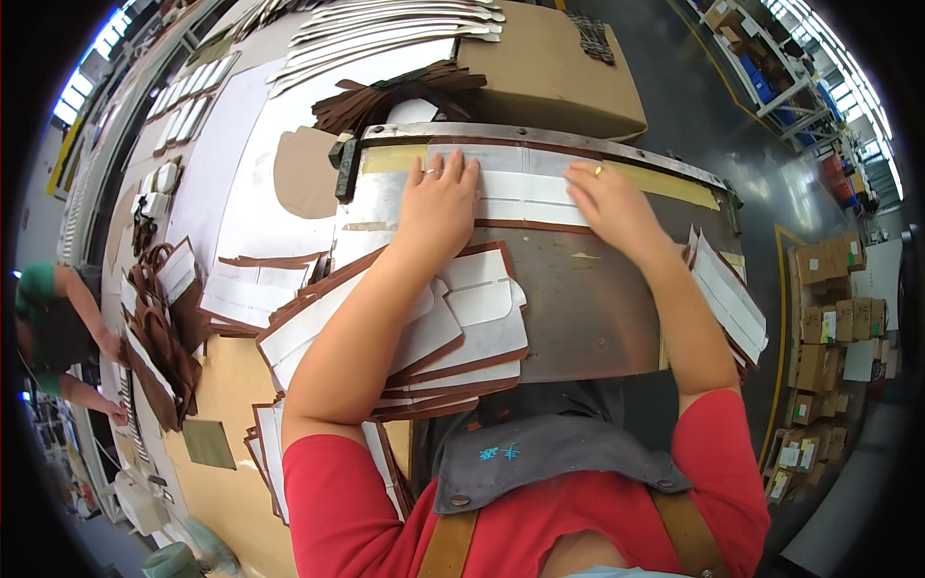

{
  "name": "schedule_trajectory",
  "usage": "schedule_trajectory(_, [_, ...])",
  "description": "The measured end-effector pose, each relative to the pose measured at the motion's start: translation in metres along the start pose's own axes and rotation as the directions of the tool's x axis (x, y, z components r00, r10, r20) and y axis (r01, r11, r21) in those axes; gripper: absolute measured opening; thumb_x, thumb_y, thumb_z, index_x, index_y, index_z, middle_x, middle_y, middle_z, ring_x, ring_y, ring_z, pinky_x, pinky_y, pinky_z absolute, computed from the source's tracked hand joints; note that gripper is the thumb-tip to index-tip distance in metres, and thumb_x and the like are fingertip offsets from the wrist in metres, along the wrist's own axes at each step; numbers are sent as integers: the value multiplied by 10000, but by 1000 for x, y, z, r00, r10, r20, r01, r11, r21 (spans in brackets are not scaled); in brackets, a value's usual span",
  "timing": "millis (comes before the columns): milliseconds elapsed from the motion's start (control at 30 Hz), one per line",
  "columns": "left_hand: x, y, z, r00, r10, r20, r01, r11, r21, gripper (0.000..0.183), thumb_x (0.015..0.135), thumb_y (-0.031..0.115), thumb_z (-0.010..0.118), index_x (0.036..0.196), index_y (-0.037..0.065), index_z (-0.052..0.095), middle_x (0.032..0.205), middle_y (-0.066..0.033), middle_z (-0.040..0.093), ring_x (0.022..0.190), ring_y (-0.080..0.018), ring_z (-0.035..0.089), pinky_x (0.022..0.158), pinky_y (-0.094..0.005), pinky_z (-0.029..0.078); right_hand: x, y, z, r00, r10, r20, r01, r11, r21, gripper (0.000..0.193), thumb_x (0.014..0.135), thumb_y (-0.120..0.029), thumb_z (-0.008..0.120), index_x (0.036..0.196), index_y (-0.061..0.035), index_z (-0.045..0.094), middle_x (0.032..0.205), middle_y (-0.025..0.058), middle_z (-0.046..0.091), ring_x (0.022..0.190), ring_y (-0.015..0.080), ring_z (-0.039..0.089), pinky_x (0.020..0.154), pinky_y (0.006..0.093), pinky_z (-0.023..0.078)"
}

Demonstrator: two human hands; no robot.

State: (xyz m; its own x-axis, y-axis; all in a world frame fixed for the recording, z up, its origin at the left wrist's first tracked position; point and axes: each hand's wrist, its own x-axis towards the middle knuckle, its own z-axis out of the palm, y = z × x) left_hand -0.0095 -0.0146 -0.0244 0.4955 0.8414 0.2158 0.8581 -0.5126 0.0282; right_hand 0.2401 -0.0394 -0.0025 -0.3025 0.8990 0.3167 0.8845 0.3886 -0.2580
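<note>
**Left hand (438,202) spread flat, right hand (617,210) at the end of a white panel (525,200)**

Fingers straight and close together, the left hand lies palm down over the panel's left part. Right fingertips rest on its other end; whether the thumb pinches the edge there cannot be told. The brown-edged panel lies along the far edge of a metal plate (568,308), just short of a metal bar (549,141), with yellow tape (665,185) farther right beside that bar.

As for progress, this one panel looks squared to the bar, so placing it seems mostly done, though both hands are on it. Similar pieces lie in a fanned left pile (487,337) over the plate's near left corner and a right pile (727,303) beyond its right edge. Which pile is finished and which waits cannot be judged.

Blue stitched characters (499,452) mark the dark apron (568,462). Cartons (814,366) on the right carry pale labels too small to read. No brand can be made out on the panel.
</note>
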Motion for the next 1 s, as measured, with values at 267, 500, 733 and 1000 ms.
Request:
schedule_trajectory(267, [3,1,5,1000,-30,7,30,999,-28,422,945,311,411,1339,158,427,1397,-120,400,1273,-347,383,1070,-467,255,-16,-2,9,999,52,-10,-53,995,-84,308,914,-197,506,1194,-82,562,1270,95,538,1179,262,492,974,354,413])
schedule_trajectory(500, [2,5,-2,995,42,-86,-48,996,-73,380,911,236,480,1255,75,489,1247,-127,492,1148,-334,458,977,-438,352,-16,-3,10,997,-2,-82,-2,999,-46,295,872,-153,556,1150,-59,576,1132,95,569,1081,272,518,921,375,427])
schedule_trajectory(733, [2,11,-7,998,35,-49,-41,993,-107,338,888,182,513,1197,45,501,1160,-115,512,1070,-338,488,874,-407,429,-16,-9,7,997,-23,-72,16,995,-102,297,839,-116,579,1128,-49,587,1032,73,572,980,253,532,860,375,441])
schedule_trajectory(1000, [-2,11,1,988,56,-146,-66,996,-65,341,874,168,532,1190,46,499,1150,-116,515,1049,-332,503,859,-405,440,6,-5,-1,997,-63,-44,62,997,-44,253,827,-130,590,1063,-43,610,1011,75,577,947,257,540,861,382,436])
